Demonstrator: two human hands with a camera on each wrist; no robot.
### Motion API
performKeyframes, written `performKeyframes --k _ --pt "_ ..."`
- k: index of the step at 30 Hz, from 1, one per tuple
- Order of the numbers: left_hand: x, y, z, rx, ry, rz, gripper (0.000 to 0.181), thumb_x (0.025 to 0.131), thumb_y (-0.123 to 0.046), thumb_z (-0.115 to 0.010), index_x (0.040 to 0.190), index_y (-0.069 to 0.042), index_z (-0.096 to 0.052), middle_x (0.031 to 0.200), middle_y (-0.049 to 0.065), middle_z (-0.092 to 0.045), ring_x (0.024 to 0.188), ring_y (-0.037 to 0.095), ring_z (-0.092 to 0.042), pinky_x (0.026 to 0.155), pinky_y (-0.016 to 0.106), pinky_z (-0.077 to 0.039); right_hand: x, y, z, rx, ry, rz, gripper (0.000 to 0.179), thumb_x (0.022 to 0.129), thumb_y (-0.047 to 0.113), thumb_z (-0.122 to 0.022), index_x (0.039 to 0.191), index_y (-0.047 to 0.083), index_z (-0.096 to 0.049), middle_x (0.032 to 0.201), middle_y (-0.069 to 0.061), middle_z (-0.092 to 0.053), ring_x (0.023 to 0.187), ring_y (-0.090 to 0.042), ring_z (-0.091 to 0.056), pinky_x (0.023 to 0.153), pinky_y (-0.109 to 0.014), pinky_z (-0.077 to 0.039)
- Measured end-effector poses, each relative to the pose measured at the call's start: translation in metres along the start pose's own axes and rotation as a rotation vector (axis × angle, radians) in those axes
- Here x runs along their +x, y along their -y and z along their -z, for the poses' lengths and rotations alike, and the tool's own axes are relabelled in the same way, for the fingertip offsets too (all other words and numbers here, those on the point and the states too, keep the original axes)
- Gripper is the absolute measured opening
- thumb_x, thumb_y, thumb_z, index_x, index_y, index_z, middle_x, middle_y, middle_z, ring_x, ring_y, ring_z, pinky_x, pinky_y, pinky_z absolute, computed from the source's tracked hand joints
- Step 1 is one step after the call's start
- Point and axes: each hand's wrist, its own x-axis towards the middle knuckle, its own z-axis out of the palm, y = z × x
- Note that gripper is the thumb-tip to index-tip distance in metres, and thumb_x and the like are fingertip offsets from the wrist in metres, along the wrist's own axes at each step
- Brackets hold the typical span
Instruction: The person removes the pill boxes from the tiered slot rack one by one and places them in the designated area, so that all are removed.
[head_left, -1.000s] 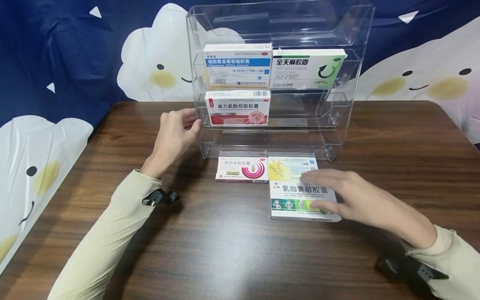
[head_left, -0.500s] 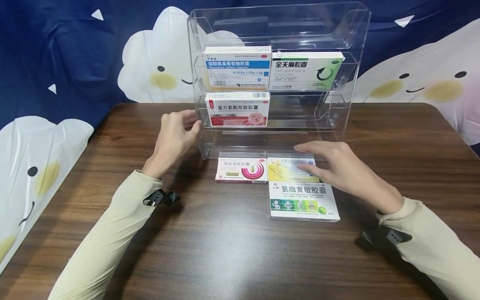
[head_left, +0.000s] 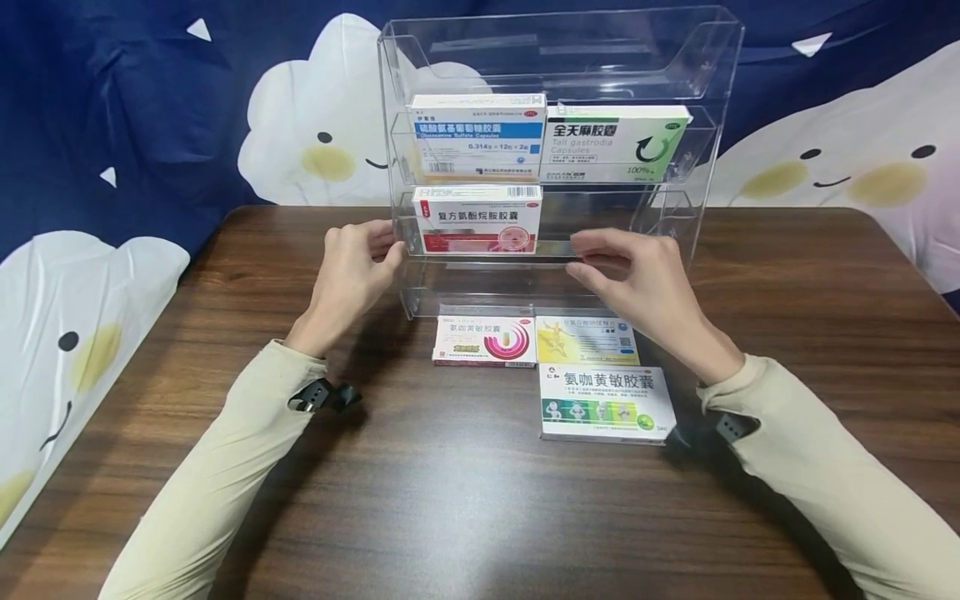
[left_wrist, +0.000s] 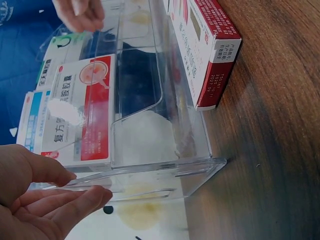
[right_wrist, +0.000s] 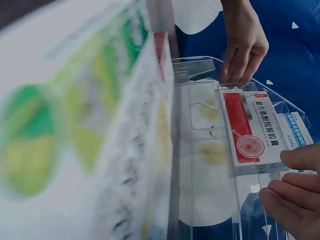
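Note:
A transparent tiered display rack (head_left: pixel 468 277) stands on the table. My left hand (head_left: pixel 356 271) pinches its left side panel, thumb and fingers on either side of the edge in the left wrist view. My right hand (head_left: pixel 637 279) hovers before the rack's right half, thumb and fingers apart with nothing between them. Just left of its fingertips, a red-and-white medicine box (head_left: pixel 480 221) stands in a lower tier. One tier up are a blue-and-white medicine box (head_left: pixel 476 142) and a green-and-white one, the Tall Gastrodia Capsules box (head_left: pixel 615 146).
On the brown wooden table (head_left: pixel 420 483), a pink-and-white medicine box (head_left: pixel 480 340) and a yellow-and-white medicine box (head_left: pixel 588 340) lie at the rack's front. A larger green-banded white medicine box (head_left: pixel 607 404) lies nearer. A blue cloth with clouds (head_left: pixel 307 108) hangs behind.
My right hand has moved from over the green-banded box, past the yellow-and-white box, forward and left to the rack's lower tier. My left hand stays on the side panel.

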Motion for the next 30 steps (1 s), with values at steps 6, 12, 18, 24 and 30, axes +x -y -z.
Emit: performKeyframes --k 6,12,18,24,30 --pt "0.000 0.002 0.000 0.003 -0.005 0.002 0.031 0.089 -0.003 -0.058 0.117 0.009 -0.064 0.105 0.023 -0.069 0.102 0.028 -0.067 0.086 0.040 -0.054 0.020 0.004 -0.011 0.020 -0.046 -0.050 0.030 0.084 0.006 -0.073 0.113 -0.002 -0.068 0.107 -0.016 -0.071 0.098 -0.024 -0.069 0.085 -0.027 -0.054" --pt "0.000 0.001 0.000 -0.001 0.002 -0.001 0.031 0.089 -0.003 -0.058 0.117 0.009 -0.065 0.106 0.023 -0.069 0.102 0.029 -0.067 0.088 0.040 -0.054 0.033 0.005 -0.021 0.025 -0.050 -0.110 0.033 0.084 0.009 -0.074 0.115 -0.001 -0.067 0.109 -0.015 -0.070 0.099 -0.022 -0.069 0.086 -0.028 -0.054" --pt "0.001 -0.002 0.000 -0.010 0.013 -0.002 0.030 0.090 -0.002 -0.058 0.116 0.010 -0.065 0.107 0.023 -0.068 0.103 0.029 -0.067 0.089 0.040 -0.053 0.046 0.006 -0.030 0.037 -0.023 -0.162 0.032 0.085 0.013 -0.074 0.114 0.001 -0.068 0.108 -0.012 -0.071 0.095 -0.019 -0.070 0.083 -0.027 -0.055" --pt "0.001 -0.001 0.000 -0.004 0.014 0.019 0.030 0.090 -0.003 -0.058 0.116 0.009 -0.064 0.107 0.023 -0.068 0.104 0.028 -0.067 0.089 0.039 -0.053 0.056 0.008 -0.035 0.056 0.010 -0.249 0.036 0.086 0.016 -0.074 0.118 0.002 -0.067 0.109 -0.013 -0.071 0.095 -0.022 -0.070 0.083 -0.029 -0.055" --pt "0.001 -0.001 0.000 0.000 0.013 0.027 0.030 0.090 -0.004 -0.059 0.117 0.008 -0.065 0.107 0.022 -0.068 0.104 0.027 -0.067 0.089 0.038 -0.053 0.060 0.007 -0.036 0.064 0.022 -0.251 0.030 0.084 0.014 -0.075 0.111 0.002 -0.069 0.106 -0.013 -0.071 0.092 -0.022 -0.069 0.081 -0.028 -0.055"
